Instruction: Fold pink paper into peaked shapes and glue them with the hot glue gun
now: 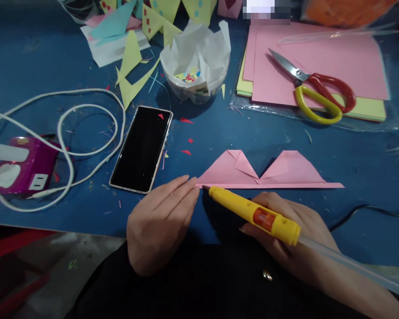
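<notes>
Paper (269,177), pink and folded into two peaks along a narrow strip, lies on the blue table (279,137), right of the phone (141,148). Also right of the phone, the right grip (307,221) is wrapped around a yellow glue gun (248,209); the left grip (159,221) touches the paper's left end, fingers together, thumb hidden, so I cannot tell if it pinches. The paper should be light, bendy and easily creased; the strip looks safest to hold.

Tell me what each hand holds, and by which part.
The right hand holds the yellow glue gun below its rear half, exact hold hidden. The left hand touches the folded pink paper at its left end; pinching cannot be told.
</notes>
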The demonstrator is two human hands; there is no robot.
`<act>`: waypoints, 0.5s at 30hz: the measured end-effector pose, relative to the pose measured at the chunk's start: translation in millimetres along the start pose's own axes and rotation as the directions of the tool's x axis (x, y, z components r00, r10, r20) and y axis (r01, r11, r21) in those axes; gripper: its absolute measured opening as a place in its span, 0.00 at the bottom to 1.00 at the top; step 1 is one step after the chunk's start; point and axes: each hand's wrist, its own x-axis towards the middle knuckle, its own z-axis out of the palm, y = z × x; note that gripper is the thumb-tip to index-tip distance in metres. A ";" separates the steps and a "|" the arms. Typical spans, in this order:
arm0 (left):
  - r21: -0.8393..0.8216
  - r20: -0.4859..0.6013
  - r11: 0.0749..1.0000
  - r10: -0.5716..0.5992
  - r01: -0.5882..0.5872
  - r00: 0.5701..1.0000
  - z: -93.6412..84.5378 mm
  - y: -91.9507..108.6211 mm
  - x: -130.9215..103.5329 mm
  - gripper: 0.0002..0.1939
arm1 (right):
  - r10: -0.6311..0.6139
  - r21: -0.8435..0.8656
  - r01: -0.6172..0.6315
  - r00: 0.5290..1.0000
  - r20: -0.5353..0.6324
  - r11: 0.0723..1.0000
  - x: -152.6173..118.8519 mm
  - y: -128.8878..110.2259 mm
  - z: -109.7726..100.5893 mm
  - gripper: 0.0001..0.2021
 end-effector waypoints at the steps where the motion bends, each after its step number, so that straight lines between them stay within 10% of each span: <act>1: 0.003 0.002 1.000 0.005 -0.005 1.000 -0.1 0.2 0.3 0.12 | 0.002 0.002 -0.002 1.000 0.000 1.000 0.1 0.0 -0.1 0.15; 15: 0.019 -0.002 1.000 0.025 -0.025 1.000 -0.4 0.5 0.9 0.11 | 0.039 0.025 -0.040 0.999 0.036 0.999 -1.0 -1.3 -0.8 0.15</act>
